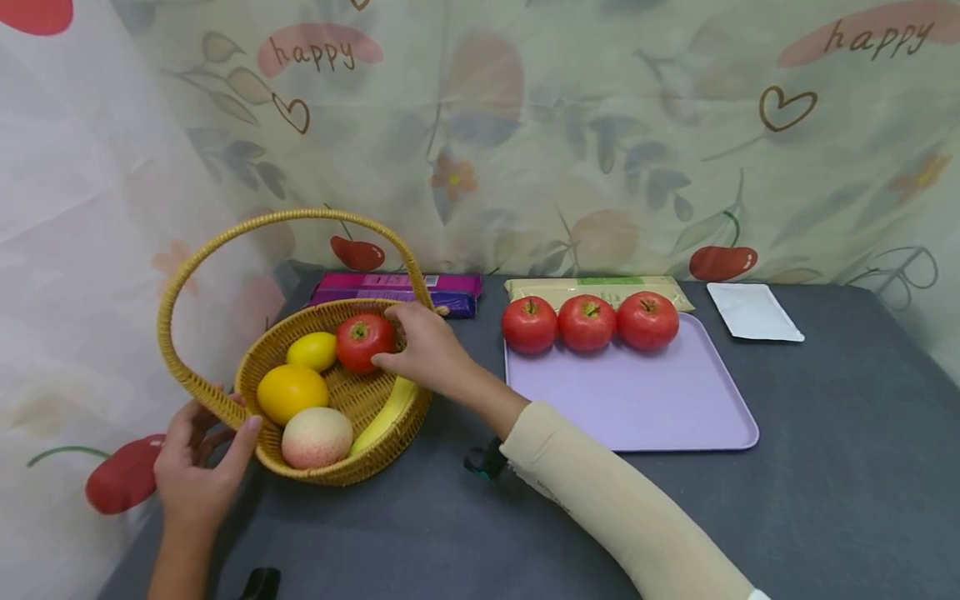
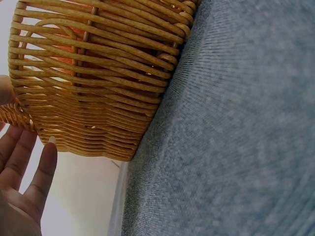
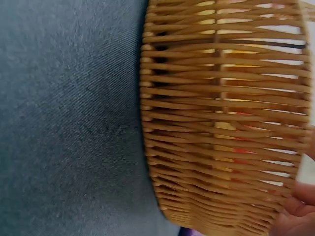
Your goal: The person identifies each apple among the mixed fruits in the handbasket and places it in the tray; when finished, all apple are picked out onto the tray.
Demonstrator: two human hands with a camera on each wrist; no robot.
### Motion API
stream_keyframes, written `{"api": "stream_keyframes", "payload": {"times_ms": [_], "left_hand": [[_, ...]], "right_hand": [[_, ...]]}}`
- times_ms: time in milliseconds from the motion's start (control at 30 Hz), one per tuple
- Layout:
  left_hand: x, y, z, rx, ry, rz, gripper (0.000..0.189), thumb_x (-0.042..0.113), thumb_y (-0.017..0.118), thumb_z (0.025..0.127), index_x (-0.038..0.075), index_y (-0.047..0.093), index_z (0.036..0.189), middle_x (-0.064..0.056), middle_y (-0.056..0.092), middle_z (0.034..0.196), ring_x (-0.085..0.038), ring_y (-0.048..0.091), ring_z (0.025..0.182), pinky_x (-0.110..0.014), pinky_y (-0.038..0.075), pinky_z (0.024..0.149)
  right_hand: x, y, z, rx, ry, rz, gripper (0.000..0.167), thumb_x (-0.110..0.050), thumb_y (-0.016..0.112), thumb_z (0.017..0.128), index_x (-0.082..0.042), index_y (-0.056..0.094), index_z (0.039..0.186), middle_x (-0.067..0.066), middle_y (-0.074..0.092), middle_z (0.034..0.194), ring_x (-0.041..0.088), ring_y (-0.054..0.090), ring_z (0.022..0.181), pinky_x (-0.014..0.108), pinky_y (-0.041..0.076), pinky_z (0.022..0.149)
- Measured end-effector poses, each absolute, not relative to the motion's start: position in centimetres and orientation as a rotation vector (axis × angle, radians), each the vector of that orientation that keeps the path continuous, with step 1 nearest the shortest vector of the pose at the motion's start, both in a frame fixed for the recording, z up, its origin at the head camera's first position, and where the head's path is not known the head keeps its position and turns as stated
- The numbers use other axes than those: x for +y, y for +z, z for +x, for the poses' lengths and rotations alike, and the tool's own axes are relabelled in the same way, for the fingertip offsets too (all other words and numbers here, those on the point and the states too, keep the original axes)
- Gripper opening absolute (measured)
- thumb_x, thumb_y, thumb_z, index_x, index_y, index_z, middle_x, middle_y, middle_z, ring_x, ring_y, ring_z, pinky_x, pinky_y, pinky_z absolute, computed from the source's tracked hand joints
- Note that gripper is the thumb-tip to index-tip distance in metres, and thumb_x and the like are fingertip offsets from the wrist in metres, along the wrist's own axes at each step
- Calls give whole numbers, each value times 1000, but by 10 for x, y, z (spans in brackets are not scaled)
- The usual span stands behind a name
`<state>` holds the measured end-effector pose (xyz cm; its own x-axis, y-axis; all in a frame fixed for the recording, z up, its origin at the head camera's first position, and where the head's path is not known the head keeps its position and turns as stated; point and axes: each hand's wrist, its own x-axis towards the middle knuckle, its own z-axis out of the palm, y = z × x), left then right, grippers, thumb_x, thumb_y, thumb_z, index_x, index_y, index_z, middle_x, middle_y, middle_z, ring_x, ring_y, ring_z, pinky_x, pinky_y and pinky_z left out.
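A wicker basket [image 1: 401, 433] with a tall looped handle stands at the left of the table. My left hand [image 1: 201, 467] holds its left side where the handle joins the rim, thumb toward the front. Over the opposite rim reaches my right hand [image 1: 427, 350], thumb and fingers at the right side of a red tomato [image 1: 363, 342] inside the basket. Beside that tomato lie a lemon [image 1: 312, 352], an orange-yellow fruit [image 1: 292, 394], a peach [image 1: 317, 437] and a banana [image 1: 384, 415]. In the right wrist view, the basket's weave [image 3: 226, 108] hides most of the fruit.
Three red tomatoes [image 1: 587, 322] sit in a row along the back of a lilac tray [image 1: 630, 408]. Behind it lies a pale green packet [image 1: 555, 289]; purple packages [image 1: 457, 287] are behind the basket. A white packet [image 1: 754, 312] lies right of the tray.
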<state>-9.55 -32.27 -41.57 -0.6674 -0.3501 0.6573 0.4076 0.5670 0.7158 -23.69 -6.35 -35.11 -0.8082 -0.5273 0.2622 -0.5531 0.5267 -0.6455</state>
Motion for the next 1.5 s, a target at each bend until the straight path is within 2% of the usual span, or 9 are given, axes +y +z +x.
{"api": "stream_keyframes", "payload": {"times_ms": [233, 533, 767, 1000, 1100, 1333, 1500], "left_hand": [[-323, -413, -95, -1990, -1190, -48, 57, -18, 75, 75, -11, 58, 129, -11, 67, 114, -12, 64, 98, -12, 51, 81], [-323, -414, -94, -1995, -1173, -49, 56, -17, 75, 76, -9, 59, 129, -14, 67, 114, -12, 64, 98, -12, 51, 81], [-323, -416, -95, -1986, -1166, -38, 57, -17, 76, 75, -10, 59, 128, -7, 67, 114, -10, 64, 98, -12, 51, 80], [-324, -418, -97, -1989, -1153, -28, 56, -16, 77, 75, -10, 59, 128, -6, 67, 114, -9, 64, 98, -11, 51, 80], [-324, -418, -97, -1992, -1159, -30, 57, -16, 77, 75, -10, 59, 128, -6, 67, 114, -9, 64, 98, -11, 51, 80], [-325, -416, -97, -1986, -1163, -37, 57, -17, 76, 75, -9, 59, 128, -7, 67, 113, -10, 64, 98, -11, 51, 81], [-325, -417, -96, -1997, -1157, -26, 57, -16, 77, 75, -9, 59, 129, -5, 67, 114, -9, 63, 98, -11, 51, 81]], "right_hand": [[-87, -353, -250, -2873, 850, 937, 62, -40, 81, 84, -7, 60, 130, 5, 62, 123, 17, 59, 105, 30, 52, 92], [-101, -351, -259, -2982, 814, 883, 64, -50, 83, 78, -11, 61, 123, 0, 62, 107, 13, 57, 89, 28, 53, 80], [-109, -350, -260, -3081, 752, 795, 58, -51, 85, 75, -13, 59, 110, -3, 60, 97, 13, 57, 80, 28, 53, 74], [-118, -354, -257, -3154, 637, 658, 70, -56, 83, 74, -16, 60, 126, 2, 56, 125, 15, 57, 92, 33, 55, 82], [-119, -356, -256, -3170, 646, 626, 73, -56, 83, 74, -15, 58, 130, 4, 55, 126, 16, 56, 93, 34, 55, 81], [-119, -356, -256, -3148, 753, 659, 80, -50, 85, 75, -12, 51, 137, 1, 61, 114, 16, 57, 92, 31, 54, 81], [-118, -356, -257, -3112, 810, 687, 87, -45, 87, 74, -10, 48, 143, 4, 54, 130, 17, 57, 100, 33, 53, 90]]}}
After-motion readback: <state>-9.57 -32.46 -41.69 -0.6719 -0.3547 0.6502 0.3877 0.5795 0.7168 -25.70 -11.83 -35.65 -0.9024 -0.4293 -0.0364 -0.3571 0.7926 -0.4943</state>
